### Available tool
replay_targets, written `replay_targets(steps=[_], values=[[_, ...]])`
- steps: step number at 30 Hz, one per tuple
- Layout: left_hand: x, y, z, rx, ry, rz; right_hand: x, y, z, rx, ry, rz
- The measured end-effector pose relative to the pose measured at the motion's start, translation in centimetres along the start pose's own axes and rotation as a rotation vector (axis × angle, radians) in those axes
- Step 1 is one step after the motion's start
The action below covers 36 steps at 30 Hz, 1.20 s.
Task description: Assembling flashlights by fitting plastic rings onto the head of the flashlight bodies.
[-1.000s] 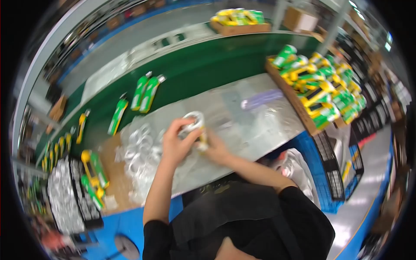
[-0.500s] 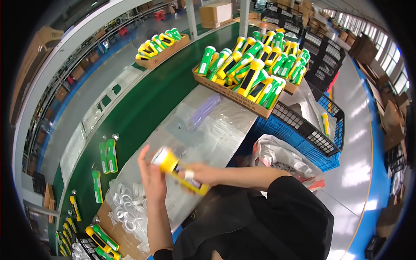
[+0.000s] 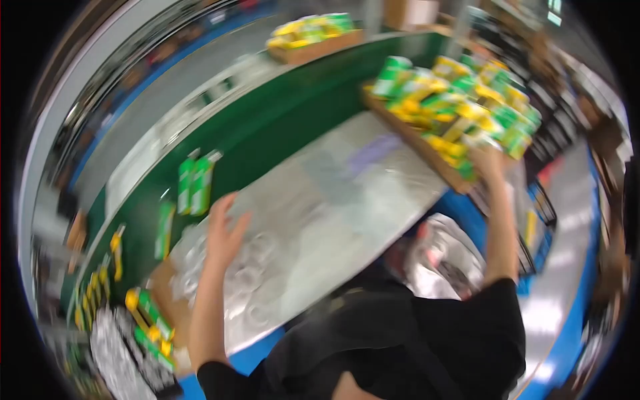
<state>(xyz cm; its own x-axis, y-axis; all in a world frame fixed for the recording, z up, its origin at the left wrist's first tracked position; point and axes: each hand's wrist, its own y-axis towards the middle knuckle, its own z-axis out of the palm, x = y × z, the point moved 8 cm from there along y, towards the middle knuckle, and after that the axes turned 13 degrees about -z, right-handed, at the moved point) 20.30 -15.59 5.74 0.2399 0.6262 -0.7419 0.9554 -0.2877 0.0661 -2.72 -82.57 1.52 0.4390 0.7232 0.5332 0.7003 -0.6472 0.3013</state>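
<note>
My left hand (image 3: 227,230) is raised above the work surface with its fingers apart, holding nothing, close to a heap of clear-white plastic rings (image 3: 250,270). Out to the right, my right hand (image 3: 488,160) reaches the near side of a cardboard box (image 3: 427,150) full of green and yellow flashlights (image 3: 443,100). Motion blur hides its fingers, so I cannot tell whether it still grips a flashlight. Two green flashlights (image 3: 195,185) lie side by side on the green belt (image 3: 267,143), left of and beyond my left hand.
A purple strip (image 3: 375,153) rests on the plastic-covered surface (image 3: 320,220). Another flashlight box (image 3: 313,48) stands farther back. More flashlights (image 3: 150,320) are grouped at lower left, beside a dark crate. A whitish bag (image 3: 443,257) sits below the right end of the work surface.
My right hand has carried the yellow flashlight away from my left hand and over to the full box. My left hand has let go of it. The view has shifted and blurred.
</note>
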Motion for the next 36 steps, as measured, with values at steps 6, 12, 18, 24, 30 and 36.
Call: replay_targets(steps=[6, 12, 18, 24, 30, 36], values=[[9.4, 7.6, -8.3, -0.518, 0.471, 0.121, 4.2, -1.9, -1.1, -0.039, -0.156, -0.301], [12.9, 12.4, -3.9, -0.234, 0.813, -0.136, 11.7, -6.2, -1.6, -0.148, -0.297, -0.058], [10.3, 11.4, -3.7, -0.375, 0.259, -0.103, 23.1, -8.7, 3.1, -0.356, 0.261, -0.517], [-2.7, 0.5, 1.6, -0.059, -0.222, -0.047, 43.2, -13.9, 20.6, 0.699, 1.142, -0.346], [-0.1, -6.8, 5.0, 0.049, -0.479, -0.146, 44.2, -21.8, 20.3, 0.830, 1.435, -0.055], [-4.5, -7.7, 9.4, 0.618, -1.535, -0.421, 43.2, -30.0, 17.5, 1.423, 1.592, -0.027]])
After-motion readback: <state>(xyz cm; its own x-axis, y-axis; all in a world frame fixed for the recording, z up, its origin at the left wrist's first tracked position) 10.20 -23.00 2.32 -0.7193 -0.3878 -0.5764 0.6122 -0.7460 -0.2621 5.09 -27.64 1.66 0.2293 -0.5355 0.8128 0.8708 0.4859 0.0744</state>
